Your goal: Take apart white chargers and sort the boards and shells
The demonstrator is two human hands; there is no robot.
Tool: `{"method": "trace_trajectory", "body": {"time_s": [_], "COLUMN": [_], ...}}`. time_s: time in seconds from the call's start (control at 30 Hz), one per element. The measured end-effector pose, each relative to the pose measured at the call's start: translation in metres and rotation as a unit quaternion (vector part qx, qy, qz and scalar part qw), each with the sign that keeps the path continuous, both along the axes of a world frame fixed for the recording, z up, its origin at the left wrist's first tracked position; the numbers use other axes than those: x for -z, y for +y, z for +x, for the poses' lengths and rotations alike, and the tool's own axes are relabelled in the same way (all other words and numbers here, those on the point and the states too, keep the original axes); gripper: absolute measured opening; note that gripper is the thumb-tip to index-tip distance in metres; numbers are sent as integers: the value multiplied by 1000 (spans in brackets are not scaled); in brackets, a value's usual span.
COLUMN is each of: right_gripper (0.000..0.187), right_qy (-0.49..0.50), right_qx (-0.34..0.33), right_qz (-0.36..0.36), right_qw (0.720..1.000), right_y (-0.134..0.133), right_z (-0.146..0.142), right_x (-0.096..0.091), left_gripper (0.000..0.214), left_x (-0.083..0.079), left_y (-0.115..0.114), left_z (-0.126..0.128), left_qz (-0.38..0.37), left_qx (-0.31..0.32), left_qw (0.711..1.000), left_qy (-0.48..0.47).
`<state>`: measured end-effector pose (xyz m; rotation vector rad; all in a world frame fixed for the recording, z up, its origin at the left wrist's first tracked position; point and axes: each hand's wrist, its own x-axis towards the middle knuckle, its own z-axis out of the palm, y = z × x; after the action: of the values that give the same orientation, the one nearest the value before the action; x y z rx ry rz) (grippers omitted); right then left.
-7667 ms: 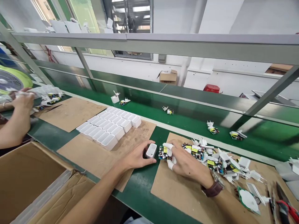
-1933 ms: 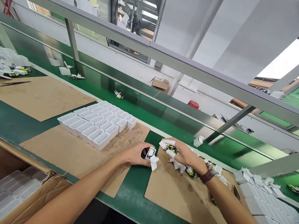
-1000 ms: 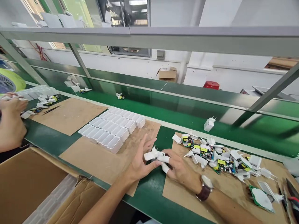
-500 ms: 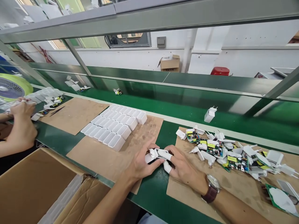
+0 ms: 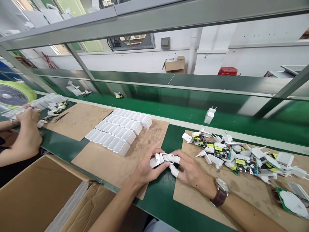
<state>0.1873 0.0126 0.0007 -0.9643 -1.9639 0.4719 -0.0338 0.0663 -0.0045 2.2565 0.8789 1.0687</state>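
Both my hands meet over the green bench, holding a small white charger [image 5: 158, 158] between them. My left hand [image 5: 149, 167] grips its left end, with fingers behind and thumb in front. White finger covers sit on the thumb and forefinger of my right hand [image 5: 187, 169], which pinch the right end. Fingers hide much of the charger, so its inner parts are unclear. Left of my hands, rows of white open-topped cases [image 5: 122, 146] stand on a brown board [image 5: 103, 164]. To the right lies a heap of circuit boards with white plug parts [image 5: 223, 151].
A green belt [image 5: 154, 104] runs behind the bench, carrying an upright white charger [image 5: 210, 115]. An open cardboard box [image 5: 41, 190] stands at front left. Another person's hands [image 5: 29, 119] are at far left, near a green fan [image 5: 16, 93]. A metal rail [image 5: 154, 19] crosses overhead.
The upright charger and the small parts on the belt have shifted left. My right-hand fingers have shifted slightly on the charger, which both hands still hold. The view has moved a little.
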Motion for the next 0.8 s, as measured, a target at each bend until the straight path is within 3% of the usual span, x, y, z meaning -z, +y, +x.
{"method": "trace_trajectory", "body": {"time_s": [0.33,0.57,0.8], "right_gripper": [22,49,45], "right_qy": [-122,-71,-49], "right_qx": [23,40,-12], "right_qz": [21,36,42], "right_qw": [992,996,998], "right_y": [-1,-1,1], "right_z": [0,2,1], "right_x": [-1,0,4], "left_gripper": [78,79,77], "left_x": [0,-5,-5], "left_y": [2,2,2], "left_z": [-2,0,-3], "left_qz": [10,18,9], "left_qx": [-10,-9,26], "left_qw": [1000,1000,1000], "left_qy": [18,12,6]}}
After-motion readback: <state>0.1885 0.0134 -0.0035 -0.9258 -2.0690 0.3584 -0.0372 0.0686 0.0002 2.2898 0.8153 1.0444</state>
